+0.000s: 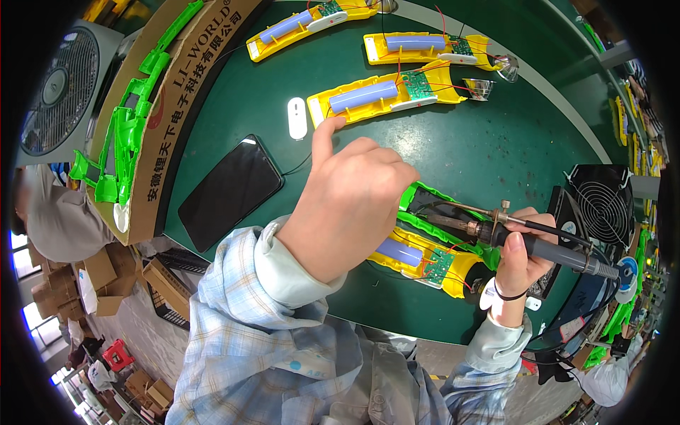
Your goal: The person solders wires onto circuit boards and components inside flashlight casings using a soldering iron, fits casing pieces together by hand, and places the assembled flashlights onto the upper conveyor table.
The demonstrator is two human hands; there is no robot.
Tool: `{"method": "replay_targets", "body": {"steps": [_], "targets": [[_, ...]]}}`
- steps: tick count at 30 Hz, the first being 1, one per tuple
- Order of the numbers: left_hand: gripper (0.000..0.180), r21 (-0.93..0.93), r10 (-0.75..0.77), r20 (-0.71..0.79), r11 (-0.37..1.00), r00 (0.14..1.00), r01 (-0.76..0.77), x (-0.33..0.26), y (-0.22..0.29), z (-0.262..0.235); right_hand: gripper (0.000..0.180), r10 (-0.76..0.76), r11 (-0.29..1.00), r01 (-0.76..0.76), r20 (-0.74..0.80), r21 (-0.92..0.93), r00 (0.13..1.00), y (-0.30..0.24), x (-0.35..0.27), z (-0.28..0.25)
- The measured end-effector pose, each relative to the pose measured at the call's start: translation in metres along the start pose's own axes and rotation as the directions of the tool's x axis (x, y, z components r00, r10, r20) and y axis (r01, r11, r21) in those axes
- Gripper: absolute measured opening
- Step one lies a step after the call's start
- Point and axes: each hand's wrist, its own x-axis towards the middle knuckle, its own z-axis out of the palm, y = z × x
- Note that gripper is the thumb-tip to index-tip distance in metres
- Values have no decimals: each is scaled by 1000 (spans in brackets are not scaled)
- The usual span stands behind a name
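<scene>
the soldering iron (559,253) is gripped by the right hand (523,258), fingers closed around its handle; its front end is held over the green housing (443,232), contact not determinable. the left hand (350,205) is placed at that housing's left end, fingers mostly curled; their tips are hidden, so whether anything is gripped cannot be told. one finger is extended toward an upper yellow housing (386,106). a lower yellow housing (457,273) is seen just beside the green one, on the green table (234,106).
</scene>
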Motion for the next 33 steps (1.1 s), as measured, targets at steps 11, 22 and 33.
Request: {"method": "replay_targets", "body": {"steps": [11, 22, 33], "targets": [[9, 17, -21, 38, 1000, 999, 20, -1, 1, 1, 16, -47, 999, 47, -31, -7, 998, -5, 3, -1], [9, 46, -24, 104, 999, 994, 19, 0, 1, -7, 18, -23, 1000, 21, -84, -16, 996, -8, 4, -3], [13, -145, 61, -24, 987, 998, -64, 4, 0, -17, 14, -161, 982, 152, -80, -109, 984, 2, 4, -8]]}}
